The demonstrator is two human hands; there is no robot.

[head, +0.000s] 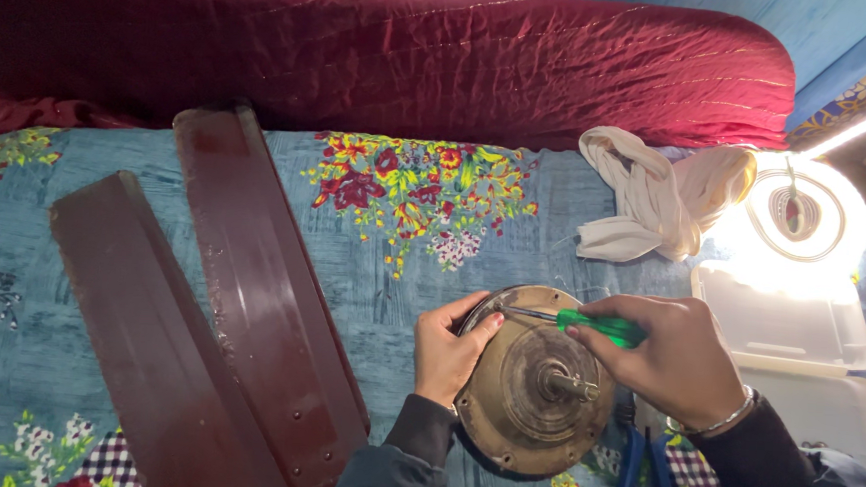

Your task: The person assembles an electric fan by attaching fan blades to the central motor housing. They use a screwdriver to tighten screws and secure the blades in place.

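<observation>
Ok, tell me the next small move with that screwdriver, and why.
Probably turn the green-handled screwdriver in place. Its tip sits at the upper rim of the round fan motor, the right hand grips the handle, and the left hand braces the motor's edge. I cannot tell whether the tip sits in a screw.

Domestic setting, a bedroom: the work surface is a bed covered by a blue floral bedsheet (393, 241), with a maroon quilted bolster (384, 55) along its far edge against a blue wall (827, 27).
</observation>
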